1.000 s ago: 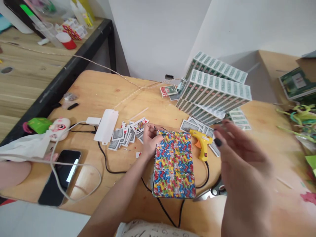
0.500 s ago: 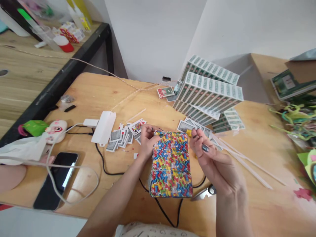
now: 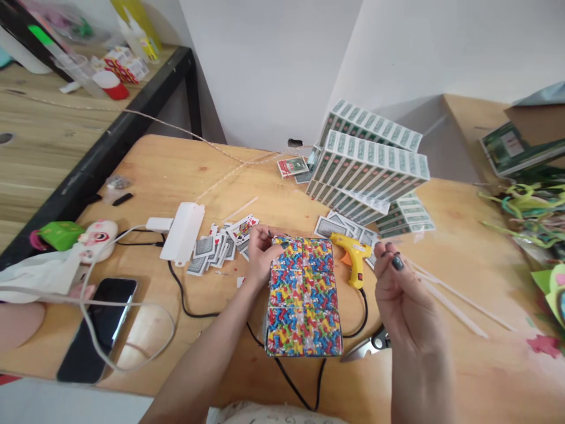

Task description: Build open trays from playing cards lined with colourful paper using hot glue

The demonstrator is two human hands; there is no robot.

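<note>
With left hand (image 3: 262,257), pinches multicoloured printed rectangular block (image 3: 303,306) at upper-left corner; likely light, stiff, best held by sides. With right hand (image 3: 408,303), presses fingertips together.

Head camera: worn on the head, facing forward and down
Table (image 3: 172,171): seen from above, near
Wall (image 3: 265,70): farther off, across the upper middle

Left hand (image 3: 261,259): its thumbnail (image 3: 285,245) was painted dark.
Right hand (image 3: 404,300): the nails were dark, the thumb's glossy and rounded.
Forearms (image 3: 216,341): they were bare.
Clothing (image 3: 278,414): it was pale, apparently with thin curving print, though little showed.
</note>
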